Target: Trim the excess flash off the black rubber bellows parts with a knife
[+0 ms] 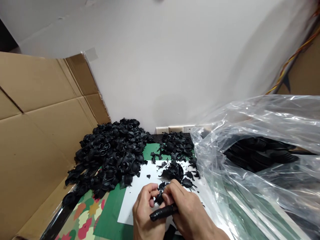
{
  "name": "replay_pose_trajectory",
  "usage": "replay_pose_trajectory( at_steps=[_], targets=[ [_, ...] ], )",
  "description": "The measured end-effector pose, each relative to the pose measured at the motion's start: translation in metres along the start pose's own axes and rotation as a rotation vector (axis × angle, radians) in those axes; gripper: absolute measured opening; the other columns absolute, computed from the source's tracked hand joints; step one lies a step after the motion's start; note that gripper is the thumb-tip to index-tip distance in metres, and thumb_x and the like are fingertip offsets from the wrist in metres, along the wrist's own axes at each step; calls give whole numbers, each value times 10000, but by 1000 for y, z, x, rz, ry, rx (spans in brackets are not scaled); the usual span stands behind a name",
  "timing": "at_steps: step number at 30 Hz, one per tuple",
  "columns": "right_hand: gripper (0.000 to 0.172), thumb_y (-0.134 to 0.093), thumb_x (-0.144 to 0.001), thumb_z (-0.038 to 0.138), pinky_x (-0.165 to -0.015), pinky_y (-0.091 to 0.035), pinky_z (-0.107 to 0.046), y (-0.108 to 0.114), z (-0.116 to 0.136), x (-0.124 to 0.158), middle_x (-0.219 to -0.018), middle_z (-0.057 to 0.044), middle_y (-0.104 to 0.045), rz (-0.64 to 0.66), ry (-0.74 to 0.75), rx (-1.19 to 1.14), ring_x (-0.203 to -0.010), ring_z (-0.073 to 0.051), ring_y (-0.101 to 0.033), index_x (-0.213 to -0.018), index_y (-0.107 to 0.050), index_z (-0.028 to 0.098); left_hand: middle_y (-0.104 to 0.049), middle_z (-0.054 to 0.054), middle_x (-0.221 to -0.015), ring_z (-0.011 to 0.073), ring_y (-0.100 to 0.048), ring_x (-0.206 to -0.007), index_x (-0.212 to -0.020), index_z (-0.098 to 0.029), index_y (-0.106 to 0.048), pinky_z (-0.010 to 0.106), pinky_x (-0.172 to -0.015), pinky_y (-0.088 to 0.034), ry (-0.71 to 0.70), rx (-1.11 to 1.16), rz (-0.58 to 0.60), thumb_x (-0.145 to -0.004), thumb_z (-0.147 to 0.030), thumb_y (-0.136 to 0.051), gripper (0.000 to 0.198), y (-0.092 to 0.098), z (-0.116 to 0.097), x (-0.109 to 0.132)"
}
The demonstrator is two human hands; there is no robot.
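My left hand and my right hand meet over a white sheet. Between their fingertips is a small ribbed black rubber-like piece, with ragged edges and partly hidden by the fingers. A black rod, like a handle wrapped in tape, sticks out of my right hand toward the left palm; its other end is hidden. Just beyond the fingers lie torn black scraps on the sheet.
A large heap of ribbed black pieces rests at the left by a cardboard panel. More black scraps lie at the back. On the right, a clear plastic bag holds black ribbed parts. A white wall stands behind.
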State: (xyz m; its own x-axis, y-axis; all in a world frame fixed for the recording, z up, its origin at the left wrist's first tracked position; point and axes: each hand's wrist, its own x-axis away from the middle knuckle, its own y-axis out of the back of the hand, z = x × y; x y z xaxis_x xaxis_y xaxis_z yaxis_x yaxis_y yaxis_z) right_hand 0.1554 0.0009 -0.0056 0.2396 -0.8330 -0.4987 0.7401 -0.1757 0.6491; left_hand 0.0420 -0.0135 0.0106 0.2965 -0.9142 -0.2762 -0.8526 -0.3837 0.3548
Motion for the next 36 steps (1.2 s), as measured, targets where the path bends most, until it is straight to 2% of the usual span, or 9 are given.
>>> replay_pose_trajectory(
  at_steps=[5,8,11,14,19,25,30,32,36],
  targets=[
    [122,-404,-736,148,-416,-366,-242,16,-13,-12,-545,13,-505,-157,-290,-86,-429,-151,-475,-649,-409,233,-637,2,-596,137,-507,-531,-770,-183,-650,221,-510,-413,115,210,49,-545,-216,-750,248,13,-2,-2],
    [124,-384,-735,177,-422,-364,-258,31,-22,-22,-536,-3,-497,-255,-403,-88,-459,-172,-472,-625,-397,233,-640,14,-618,120,-512,-545,-780,-148,-659,206,-506,-403,314,525,145,-527,-217,-787,292,22,0,-10],
    [261,-343,-831,322,-456,-364,-260,34,-21,-25,-529,9,-481,-204,-476,-212,-486,-169,-459,-616,-448,217,-620,14,-617,93,-500,-486,-770,-134,-660,201,-463,-382,570,831,263,-566,-236,-791,263,25,5,-19],
    [354,-348,-841,421,-491,-335,-257,27,-15,-23,-535,25,-428,-49,-517,-413,-518,-154,-415,-594,-469,199,-622,22,-617,105,-530,-493,-795,-128,-663,215,-475,-399,703,1026,303,-587,-198,-789,253,22,9,-22],
    [286,-493,-781,417,-503,-305,-240,18,-5,-19,-572,42,-397,63,-487,-677,-548,-128,-368,-621,-476,180,-685,63,-721,127,-581,-539,-954,-168,-642,228,-499,-432,731,1127,273,-681,-124,-708,285,20,8,-20],
    [203,-567,-746,346,-569,-391,-245,21,11,-18,-601,26,-516,98,-488,-883,-597,-144,-490,-649,-532,171,-720,136,-808,153,-622,-558,-944,-140,-638,239,-492,-464,746,1131,260,-767,-164,-631,179,20,5,-22],
    [127,-573,-754,281,-593,-433,-256,21,14,-18,-634,21,-563,115,-460,-960,-617,-157,-564,-691,-523,183,-720,135,-826,159,-633,-579,-902,-112,-652,218,-467,-457,706,1107,256,-643,-194,-764,295,19,5,-24],
    [111,-551,-772,266,-596,-441,-266,20,14,-17,-656,8,-571,110,-407,-938,-628,-164,-576,-700,-533,183,-716,109,-813,144,-622,-569,-882,-119,-659,213,-465,-451,679,1084,253,-595,-184,-797,325,17,5,-24],
    [83,-537,-752,166,-570,-416,-255,18,12,-14,-670,5,-526,39,-282,-680,-629,-155,-536,-691,-591,183,-686,46,-730,111,-588,-536,-887,-154,-670,208,-486,-443,647,1048,290,-599,-256,-796,330,14,9,-21]
  ],
)
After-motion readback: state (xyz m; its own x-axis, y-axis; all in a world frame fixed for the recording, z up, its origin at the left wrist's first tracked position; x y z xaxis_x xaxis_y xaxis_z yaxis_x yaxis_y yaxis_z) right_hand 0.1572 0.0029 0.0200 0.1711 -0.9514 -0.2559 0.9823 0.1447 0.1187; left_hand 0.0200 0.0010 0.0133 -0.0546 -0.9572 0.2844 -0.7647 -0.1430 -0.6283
